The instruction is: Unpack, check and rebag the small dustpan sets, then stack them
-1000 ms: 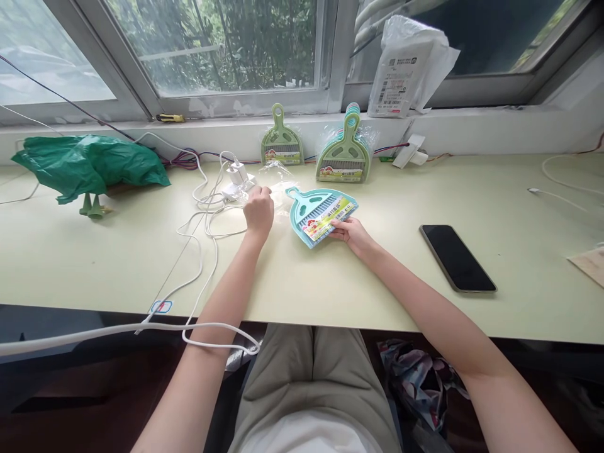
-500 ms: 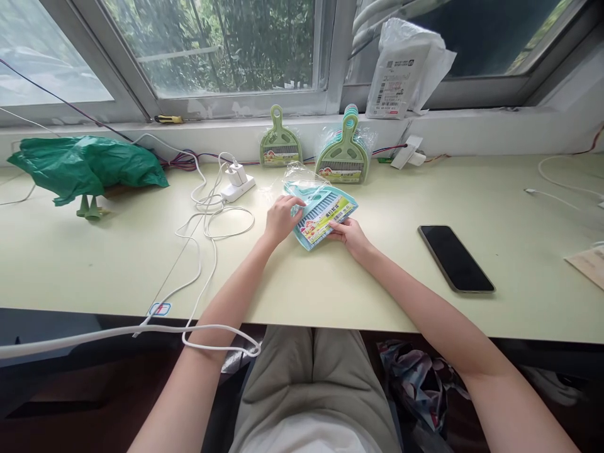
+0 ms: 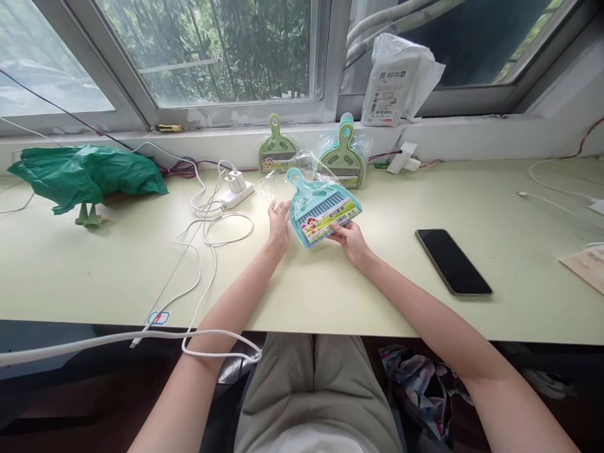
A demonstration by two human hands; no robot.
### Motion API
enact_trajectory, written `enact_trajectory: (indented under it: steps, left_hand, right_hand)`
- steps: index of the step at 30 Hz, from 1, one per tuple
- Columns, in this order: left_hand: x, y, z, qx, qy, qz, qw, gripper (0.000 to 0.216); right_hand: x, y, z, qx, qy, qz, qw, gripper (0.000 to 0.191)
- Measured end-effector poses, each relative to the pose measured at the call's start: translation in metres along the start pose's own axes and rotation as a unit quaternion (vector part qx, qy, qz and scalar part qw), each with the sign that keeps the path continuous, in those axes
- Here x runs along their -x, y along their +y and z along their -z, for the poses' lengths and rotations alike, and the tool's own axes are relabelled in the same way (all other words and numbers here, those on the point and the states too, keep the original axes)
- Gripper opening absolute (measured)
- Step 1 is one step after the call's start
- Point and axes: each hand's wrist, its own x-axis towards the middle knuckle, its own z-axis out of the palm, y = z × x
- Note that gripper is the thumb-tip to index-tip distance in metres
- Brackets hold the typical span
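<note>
A light-blue dustpan and brush set (image 3: 317,202) is tilted above the table, with a yellow-green printed label across its lower part and clear film about its handle. My right hand (image 3: 350,242) grips its lower right edge, thumb on the label and fingers beneath. Beside its left edge is my left hand (image 3: 279,223), fingers apart and raised; whether they touch the film I cannot tell. Behind, a green dustpan set (image 3: 278,148) leans on the wall. To its right stands a wrapped stack of dustpan sets (image 3: 345,154), green in front.
A black phone (image 3: 453,263) lies on the right of the table (image 3: 368,302). White cables (image 3: 207,220) run from a power strip (image 3: 237,194) past my left arm. A green plastic bag (image 3: 87,176) is at far left; a white package (image 3: 399,85) stands on the sill.
My left hand has come off the front of the dustpan set to its left side. The blue handle, covered before, now shows. My right hand keeps its grip.
</note>
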Motion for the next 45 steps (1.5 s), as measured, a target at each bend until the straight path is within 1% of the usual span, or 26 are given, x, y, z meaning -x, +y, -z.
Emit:
enact_trajectory:
  steps: [1, 4, 6, 12, 18, 27, 29, 32, 34, 37, 40, 42, 45]
  left_hand:
    - [0.000, -0.002, 0.000, 0.003, -0.021, 0.010, 1.000, 0.067]
    - [0.002, -0.005, -0.001, -0.008, -0.117, 0.040, 0.992, 0.055]
    - [0.004, -0.005, -0.002, -0.025, -0.157, 0.042, 0.986, 0.049]
    - [0.012, 0.001, -0.005, -0.057, -0.210, 0.052, 0.975, 0.049]
    - [0.018, 0.006, -0.008, -0.075, -0.261, 0.094, 0.958, 0.053]
    - [0.021, 0.005, -0.010, -0.099, -0.278, 0.068, 0.953, 0.058]
    - [0.020, 0.004, -0.009, -0.087, -0.280, 0.077, 0.953, 0.054]
    - [0.019, 0.002, -0.008, -0.060, -0.263, 0.104, 0.957, 0.047]
    - [0.019, 0.001, -0.007, -0.060, -0.255, 0.107, 0.959, 0.044]
    - [0.019, 0.000, -0.006, -0.075, -0.267, 0.097, 0.956, 0.046]
    - [0.019, -0.002, -0.006, -0.082, -0.278, 0.097, 0.952, 0.049]
    - [0.019, -0.004, -0.006, -0.086, -0.278, 0.100, 0.952, 0.053]
    - [0.021, -0.005, -0.006, -0.096, -0.273, 0.102, 0.952, 0.062]
  right_hand:
    - [0.000, 0.000, 0.000, 0.001, -0.002, -0.001, 1.000, 0.021]
    - [0.000, 0.001, 0.000, -0.001, -0.011, -0.004, 1.000, 0.024]
    - [-0.001, 0.001, 0.001, -0.001, -0.016, -0.004, 1.000, 0.026]
    - [0.000, 0.000, 0.001, -0.003, -0.015, 0.011, 1.000, 0.033]
    - [-0.001, -0.002, 0.002, -0.013, -0.003, 0.021, 1.000, 0.035]
    - [-0.002, -0.006, 0.003, -0.011, 0.008, 0.009, 1.000, 0.030]
    - [-0.002, -0.009, 0.004, -0.006, 0.011, 0.000, 1.000, 0.029]
    - [-0.003, -0.012, 0.004, -0.006, 0.008, -0.008, 1.000, 0.026]
    - [-0.003, -0.013, 0.005, -0.009, 0.008, -0.011, 1.000, 0.023]
    - [-0.003, -0.014, 0.005, -0.016, 0.016, -0.021, 1.000, 0.020]
    - [-0.005, -0.017, 0.007, -0.012, 0.024, -0.062, 0.998, 0.014]
    - [-0.007, -0.019, 0.010, -0.002, 0.028, -0.089, 0.996, 0.011]
    - [-0.009, -0.020, 0.013, 0.005, 0.033, -0.099, 0.995, 0.010]
